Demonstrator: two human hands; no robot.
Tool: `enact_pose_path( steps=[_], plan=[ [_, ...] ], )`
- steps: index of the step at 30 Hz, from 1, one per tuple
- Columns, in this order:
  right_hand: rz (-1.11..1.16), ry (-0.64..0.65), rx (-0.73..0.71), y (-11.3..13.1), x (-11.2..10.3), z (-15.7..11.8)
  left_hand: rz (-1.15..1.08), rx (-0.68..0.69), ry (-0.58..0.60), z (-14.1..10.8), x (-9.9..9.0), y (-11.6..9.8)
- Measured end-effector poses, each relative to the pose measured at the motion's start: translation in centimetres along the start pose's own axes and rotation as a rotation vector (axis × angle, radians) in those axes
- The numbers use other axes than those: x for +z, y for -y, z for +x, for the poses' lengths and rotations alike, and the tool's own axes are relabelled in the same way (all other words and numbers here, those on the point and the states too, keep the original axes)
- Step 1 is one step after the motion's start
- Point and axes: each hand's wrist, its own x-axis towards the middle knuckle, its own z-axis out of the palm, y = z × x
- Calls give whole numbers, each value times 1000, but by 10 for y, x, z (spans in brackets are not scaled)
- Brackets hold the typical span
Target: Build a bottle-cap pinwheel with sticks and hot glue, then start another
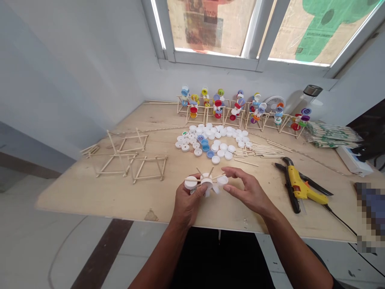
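Observation:
My left hand (189,202) grips a small wheel of white plastic bottle caps on thin wooden sticks (206,183), with one white cap (190,182) resting against its fingers. My right hand (248,190) reaches in from the right. Its thumb and fingertips lie on either side of another white cap (222,180) on the wheel, though I cannot tell whether they grip it. Part of the wheel's underside is hidden behind my left hand. Both hands are above the plywood tabletop (75,192).
Several coloured cap wheels on stick stands (234,110) line the back. A heap of mostly white caps (210,138) and loose sticks (258,151) lie nearby. Stick frames (147,175) are at left, a yellow glue gun (300,186) at right, and the table's front edge is below my hands.

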Motion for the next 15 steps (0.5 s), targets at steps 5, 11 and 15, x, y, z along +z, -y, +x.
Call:
enact_pose_path(
  steps=[5,11,15],
  plan=[
    [41,-52,29,4,-13,-3,21,-31,20,2,-1,-1],
    [206,3,140,11,-11,-3,235,-90,171,2,-1,-14],
    [231,94,157,12,-5,-1,390,-134,284,0,7,-30]
  ],
)
